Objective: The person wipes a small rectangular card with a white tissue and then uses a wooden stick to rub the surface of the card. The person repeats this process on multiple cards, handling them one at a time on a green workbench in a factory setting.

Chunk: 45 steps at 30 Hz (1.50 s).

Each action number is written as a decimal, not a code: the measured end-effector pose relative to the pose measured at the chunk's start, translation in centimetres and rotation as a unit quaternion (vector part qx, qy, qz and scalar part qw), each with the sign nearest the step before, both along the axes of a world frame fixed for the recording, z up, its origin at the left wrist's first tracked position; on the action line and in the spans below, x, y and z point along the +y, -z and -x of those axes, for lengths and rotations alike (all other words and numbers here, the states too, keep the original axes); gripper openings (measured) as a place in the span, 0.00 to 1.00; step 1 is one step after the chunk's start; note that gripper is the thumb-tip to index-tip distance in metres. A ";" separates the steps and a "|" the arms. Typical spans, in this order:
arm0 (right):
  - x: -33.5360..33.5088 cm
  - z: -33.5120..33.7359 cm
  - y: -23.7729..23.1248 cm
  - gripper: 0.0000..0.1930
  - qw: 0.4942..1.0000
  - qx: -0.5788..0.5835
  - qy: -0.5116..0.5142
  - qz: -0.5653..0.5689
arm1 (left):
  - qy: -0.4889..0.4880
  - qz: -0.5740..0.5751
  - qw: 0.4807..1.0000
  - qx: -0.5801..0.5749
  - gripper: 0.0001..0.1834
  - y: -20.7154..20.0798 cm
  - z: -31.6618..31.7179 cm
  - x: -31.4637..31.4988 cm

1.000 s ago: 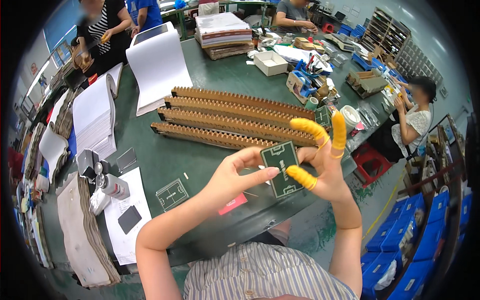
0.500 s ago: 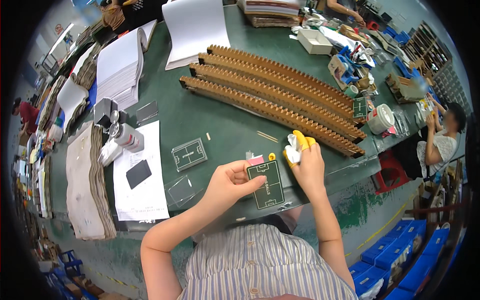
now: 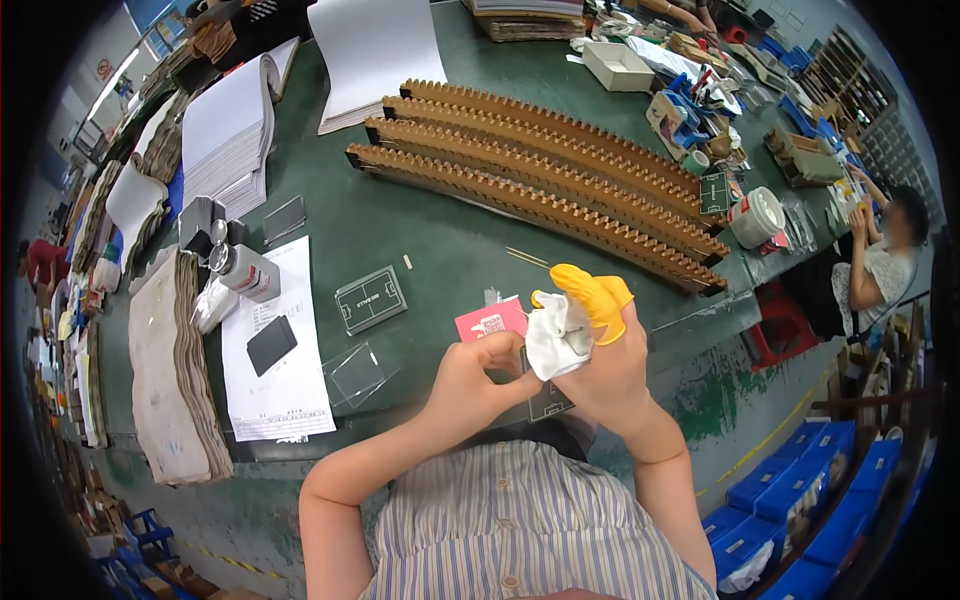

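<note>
Well left of the flat green pack point(image 3: 371, 301), a pile of worn sheets point(image 3: 178, 375) lies on the table. Nearer the pack on that side, a bottle point(image 3: 250, 272) stands at the far part of a white paper point(image 3: 285, 385), with a black block point(image 3: 271, 345) on it. Just on the person's side of the pack is a clear plastic piece point(image 3: 362, 374). To its right and closer to the person, the left hand point(image 3: 478, 382) has its fingers curled and its thumb drawn in, holding a green card point(image 3: 549, 403) by the left edge. Also right of the pack lies a pink card point(image 3: 478, 322); beyond and rightward stretch toothed wooden racks point(image 3: 535, 178). Right of the pack too, over the mostly hidden green card, is a white cloth point(image 3: 557, 338), bunched in the right hand point(image 3: 608, 368), whose fingers, some in yellow covers point(image 3: 606, 303), close around it; whether cloth meets card I cannot tell. Far right of the pack stands a white tub point(image 3: 757, 217).
</note>
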State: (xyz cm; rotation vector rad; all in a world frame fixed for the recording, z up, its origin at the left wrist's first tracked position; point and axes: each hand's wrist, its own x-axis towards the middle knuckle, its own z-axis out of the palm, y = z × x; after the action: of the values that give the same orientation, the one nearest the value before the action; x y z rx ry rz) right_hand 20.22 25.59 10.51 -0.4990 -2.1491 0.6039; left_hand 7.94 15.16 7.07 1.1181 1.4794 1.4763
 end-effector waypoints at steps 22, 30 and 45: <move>4.1 -1.7 0.8 0.30 0.977 0.090 0.057 0.186 | 0.012 0.095 0.964 -0.246 0.07 -2.2 1.1 -1.6; 4.8 -1.8 2.0 0.31 0.977 0.074 0.075 0.187 | -0.024 0.078 0.957 -0.277 0.10 -2.2 1.6 -1.6; 5.7 -1.2 3.5 0.31 0.976 0.017 0.097 0.195 | -0.064 0.046 0.955 -0.288 0.06 -2.2 1.9 -2.1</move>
State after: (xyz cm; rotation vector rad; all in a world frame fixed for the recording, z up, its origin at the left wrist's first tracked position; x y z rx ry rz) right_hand 21.38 31.30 6.98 -0.8914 -1.9225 0.9202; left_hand 5.99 13.01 9.30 0.4751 1.2003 1.6237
